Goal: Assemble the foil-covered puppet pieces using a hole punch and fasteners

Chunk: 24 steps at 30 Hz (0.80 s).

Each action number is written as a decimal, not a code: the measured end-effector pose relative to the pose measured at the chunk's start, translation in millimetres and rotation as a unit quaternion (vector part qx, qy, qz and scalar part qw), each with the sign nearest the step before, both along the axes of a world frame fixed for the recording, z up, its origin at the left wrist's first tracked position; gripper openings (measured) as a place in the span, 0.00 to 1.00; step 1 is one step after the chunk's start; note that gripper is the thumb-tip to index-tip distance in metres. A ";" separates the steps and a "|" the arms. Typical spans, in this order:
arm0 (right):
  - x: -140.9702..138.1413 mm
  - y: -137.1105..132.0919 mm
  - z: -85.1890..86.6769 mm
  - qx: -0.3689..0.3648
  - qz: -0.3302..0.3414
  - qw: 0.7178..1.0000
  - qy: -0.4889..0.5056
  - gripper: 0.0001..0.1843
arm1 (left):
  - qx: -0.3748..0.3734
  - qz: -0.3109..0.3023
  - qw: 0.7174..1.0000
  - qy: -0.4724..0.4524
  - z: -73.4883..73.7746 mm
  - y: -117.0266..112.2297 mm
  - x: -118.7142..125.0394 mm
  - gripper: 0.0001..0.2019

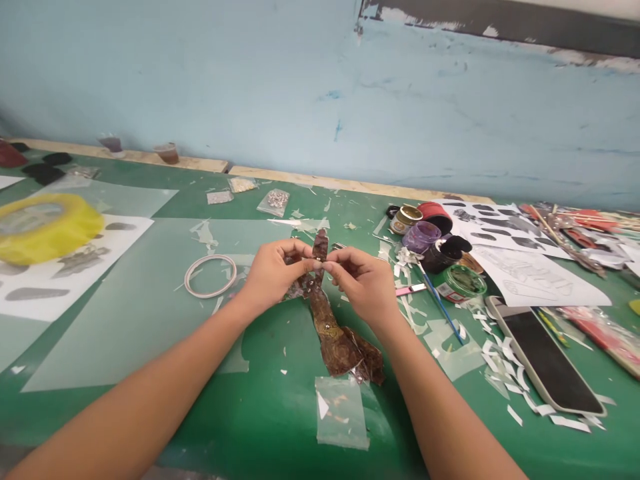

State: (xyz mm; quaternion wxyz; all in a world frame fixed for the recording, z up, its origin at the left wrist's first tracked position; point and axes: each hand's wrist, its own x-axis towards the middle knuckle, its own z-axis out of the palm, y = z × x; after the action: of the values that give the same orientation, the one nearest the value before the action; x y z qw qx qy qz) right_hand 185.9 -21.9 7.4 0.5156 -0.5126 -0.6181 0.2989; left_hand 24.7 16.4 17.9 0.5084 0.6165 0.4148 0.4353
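Observation:
A brown, patterned, jointed cut-out [336,343] stands out from the green table below my fingers, its flat pieces joined by small shiny studs. My left hand [270,273] pinches its narrow upper part from the left, thumb and forefinger pressed together. From the right, the fingertips of my right hand [367,283] close on the same part, close by a stud. Whatever small piece may lie between the fingertips is hidden. A small clear plastic bag [343,417] with a few bits in it lies under the lower end of the cut-out.
On the left are a roll of narrow tape [187,281], a big yellow tape roll [83,233] and translucent sheets [130,320]. Bead bags [274,202] lie behind. Paint jars [463,283], a blue brush [441,305], paper scraps [513,373] and a phone [550,360] crowd the right.

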 end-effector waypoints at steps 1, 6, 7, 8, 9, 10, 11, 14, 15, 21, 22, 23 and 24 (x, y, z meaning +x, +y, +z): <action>-0.4 0.3 -0.1 -0.007 0.000 1.000 0.007 0.09 | 0.000 0.001 1.000 0.004 0.3 0.0 0.0 0.15; -0.9 0.9 0.5 -0.032 0.018 0.999 0.037 0.12 | 0.016 -0.006 1.000 0.019 -3.1 -1.0 -0.3 0.14; -0.7 1.2 0.3 -0.037 0.021 0.998 0.041 0.12 | 0.021 -0.009 1.000 0.020 -4.0 -1.2 -0.3 0.14; -0.6 1.5 -0.1 -0.042 0.024 0.998 0.044 0.13 | 0.023 -0.010 0.999 0.021 -4.7 -1.3 -0.3 0.14; -0.3 1.8 -0.7 -0.048 0.026 0.997 0.048 0.14 | 0.025 -0.010 0.999 0.023 -5.0 -1.4 -0.3 0.14; 0.0 2.2 -1.3 -0.052 0.028 0.997 0.051 0.14 | 0.025 -0.008 0.999 0.027 -4.9 -1.4 -0.2 0.14; 0.3 2.6 -2.0 -0.055 0.029 0.997 0.051 0.15 | 0.024 -0.004 0.999 0.032 -4.4 -1.4 -0.3 0.14; 1.5 3.3 -3.7 -0.044 0.024 0.998 0.036 0.14 | 0.021 0.004 0.998 0.052 -1.6 -1.1 -0.7 0.14; 1.9 3.3 -4.0 -0.035 0.024 0.999 0.028 0.13 | 0.021 0.002 0.998 0.058 -0.7 -1.0 -1.0 0.14; 2.6 1.4 -2.7 -0.013 0.025 1.000 0.010 0.11 | 0.108 -0.022 0.985 0.136 3.8 3.6 -9.0 0.14; 2.7 1.3 -1.9 -0.014 0.015 1.000 0.023 0.12 | 0.131 -0.009 0.978 0.164 4.9 6.0 -12.3 0.17; 3.0 1.5 -1.0 -0.014 0.003 0.999 0.041 0.12 | 0.144 0.007 0.970 0.194 6.2 8.8 -16.1 0.20; 3.3 1.8 0.0 -0.012 -0.007 0.998 0.061 0.12 | 0.143 0.023 0.964 0.223 7.6 11.9 -20.2 0.22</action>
State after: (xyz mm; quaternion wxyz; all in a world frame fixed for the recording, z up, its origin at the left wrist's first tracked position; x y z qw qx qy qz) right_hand 189.3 -20.1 7.4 0.5479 -0.5040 -0.5783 0.3337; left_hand 4.5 28.2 25.5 0.2990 0.7545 0.4652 0.3534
